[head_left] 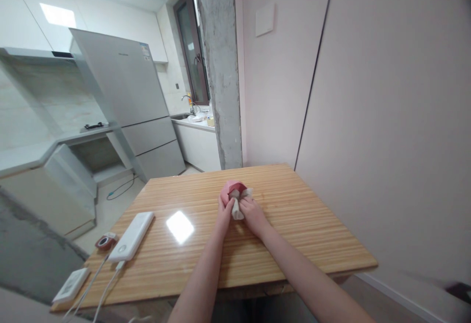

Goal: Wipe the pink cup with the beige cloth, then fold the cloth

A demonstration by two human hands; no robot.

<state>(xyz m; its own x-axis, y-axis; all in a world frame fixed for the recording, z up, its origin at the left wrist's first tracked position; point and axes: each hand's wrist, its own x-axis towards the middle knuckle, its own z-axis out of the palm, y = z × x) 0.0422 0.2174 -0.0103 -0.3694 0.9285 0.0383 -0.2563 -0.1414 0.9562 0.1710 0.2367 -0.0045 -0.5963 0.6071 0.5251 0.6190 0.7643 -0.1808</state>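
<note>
"Pink bowl, or something bowl-like. Where is it?"

"Toward the far side of the wood-grain desk, tilted, between both hands. White cloth or tissue, can't tell which; call it the white cloth. Part sits in the opening, part hangs out toward the wearer."

"Left hand?"

"Gripping the bowl's left side, thumb toward us by the cloth. Other fingers mostly hidden."

"Right hand?"

"Fingers bent and close together, on the cloth at the bowl's right. Tips hidden, so can't tell if it's pinching."

"Rest of the desk?"

"Left side: white power bank, cable plugged into its near end. Brown round gadget just beside it. Small white box at the near left corner."

"Background?"

"Grey fridge left, sink tap past it, pale wall right."
</note>
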